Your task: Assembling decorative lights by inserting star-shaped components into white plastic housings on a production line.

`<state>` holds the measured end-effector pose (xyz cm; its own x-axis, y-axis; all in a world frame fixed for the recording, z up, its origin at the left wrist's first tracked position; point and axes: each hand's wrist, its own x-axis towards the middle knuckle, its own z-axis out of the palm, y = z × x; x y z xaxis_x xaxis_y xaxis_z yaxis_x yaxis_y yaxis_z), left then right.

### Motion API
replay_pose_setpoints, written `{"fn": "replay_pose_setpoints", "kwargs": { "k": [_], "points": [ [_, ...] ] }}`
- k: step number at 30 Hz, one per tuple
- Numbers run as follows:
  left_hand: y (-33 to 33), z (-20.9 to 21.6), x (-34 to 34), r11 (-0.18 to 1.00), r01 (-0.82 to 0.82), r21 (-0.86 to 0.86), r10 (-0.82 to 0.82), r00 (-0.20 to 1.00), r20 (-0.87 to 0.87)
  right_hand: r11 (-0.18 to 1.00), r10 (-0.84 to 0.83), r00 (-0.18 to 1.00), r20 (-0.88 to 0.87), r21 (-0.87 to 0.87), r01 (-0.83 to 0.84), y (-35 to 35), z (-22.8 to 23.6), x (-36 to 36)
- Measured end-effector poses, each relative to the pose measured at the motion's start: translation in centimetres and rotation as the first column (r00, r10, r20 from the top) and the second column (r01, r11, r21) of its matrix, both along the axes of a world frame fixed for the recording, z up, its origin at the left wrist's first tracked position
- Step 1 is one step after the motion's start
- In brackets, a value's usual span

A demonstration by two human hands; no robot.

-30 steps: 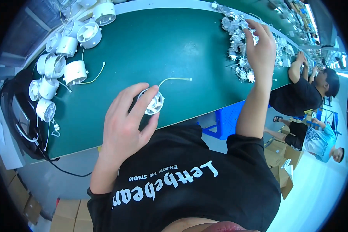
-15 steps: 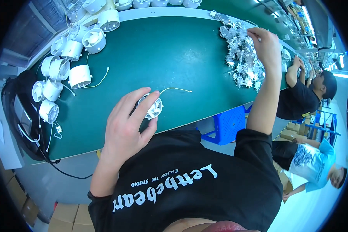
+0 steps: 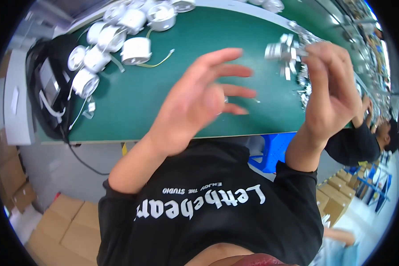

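My left hand (image 3: 199, 95) hovers over the green table (image 3: 137, 99) with its fingers spread and nothing gripped. Behind its fingers a small white piece shows in part, mostly hidden, with a thin wire end near it. At the right, the fingertips of my right hand (image 3: 330, 84) pinch a pale bladed fan wheel (image 3: 286, 54), blurred by motion and raised above the tabletop. Next to that hand lies a pile of similar shiny bladed pieces (image 3: 305, 93), partly covered by the hand.
Several white round fan housings (image 3: 135, 49) with trailing wires stand at the far left. Beside them is a black bag (image 3: 51, 95). A blue stool (image 3: 272, 153) is under the table's near edge. Another person (image 3: 357, 144) works at the right; cardboard boxes (image 3: 71, 221) stand lower left.
My right hand has lifted a fan wheel from the pile. My left hand has let go of the small round white housing and opened, moving right. The view has shifted.
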<state>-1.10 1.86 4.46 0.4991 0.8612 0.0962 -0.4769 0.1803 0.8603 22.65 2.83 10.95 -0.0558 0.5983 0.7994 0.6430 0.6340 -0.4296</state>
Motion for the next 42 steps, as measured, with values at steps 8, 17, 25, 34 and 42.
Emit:
{"fn": "replay_pose_setpoints", "kwargs": {
  "k": [8,17,25,34,42],
  "points": [
    [0.8,-1.3,-1.1,0.853,0.433,-0.291,-0.265,0.840,0.473,0.973,0.185,0.982,0.019,-0.144,-0.181,-2.1,-3.3,-1.7],
    [0.4,-1.1,-2.1,0.969,0.215,-0.122,-0.224,0.973,-0.061,0.848,0.486,0.870,0.082,-0.284,-0.447,-2.7,-3.4,-1.7],
    [0.4,-2.5,-1.3,0.796,-0.051,0.603,0.441,0.731,-0.521,0.898,0.324,0.939,0.118,-0.350,-0.266,-3.5,-5.7,-0.7],
    [-0.7,-4.2,-1.0,0.735,-0.057,0.676,0.564,0.606,-0.561,0.845,0.287,0.956,-0.056,-0.455,-0.280,-3.3,-9.2,-3.1],
    [-1.3,-4.9,-1.3,0.731,-0.143,0.667,0.575,0.656,-0.489,0.810,0.316,0.946,-0.065,-0.501,-0.305,-3.4,-9.7,-3.4]
  ]
}}
